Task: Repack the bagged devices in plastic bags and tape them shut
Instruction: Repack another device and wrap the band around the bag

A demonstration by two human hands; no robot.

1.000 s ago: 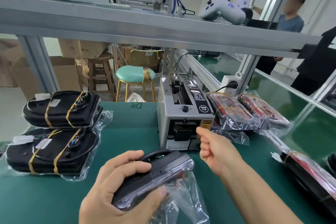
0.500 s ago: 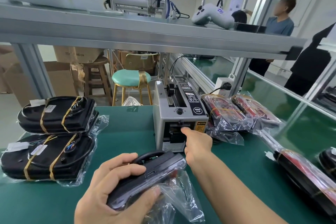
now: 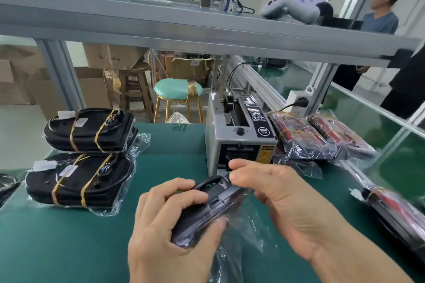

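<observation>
Holding the black device [image 3: 204, 213] in the head view, the left hand [image 3: 165, 232] has its fingers curled over the top and its thumb underneath, so this grip is firmly closed round the body. The device sits low in the middle, above the green desk [image 3: 69, 243] and just in front of the tape dispenser [image 3: 239, 140]. Its long axis runs from lower left, inside the left palm, up to the right, where the free end points toward the dispenser's mouth. A clear plastic bag [image 3: 241, 232] wraps that end and hangs loose below.

The right hand [image 3: 287, 209] is the nearer one to that upper-right end. Thumb and forefinger are pressed together just above it, as if pinching a piece of clear tape; the tape itself is too transparent to make out, so whether this grip holds anything I cannot tell for sure. My reading is that the coming move turns on bringing that pinch down along the device's far end, onto the folded bag.

Against the earlier frames, the right hand has come back from the dispenser's mouth, which it was reaching into half a second ago, and now hovers over the device. The left hand keeps the same hold.

Two bagged, banded black devices [image 3: 89, 131] lie stacked at the left; red-and-black bagged ones [image 3: 305, 138] lie right of the dispenser.
</observation>
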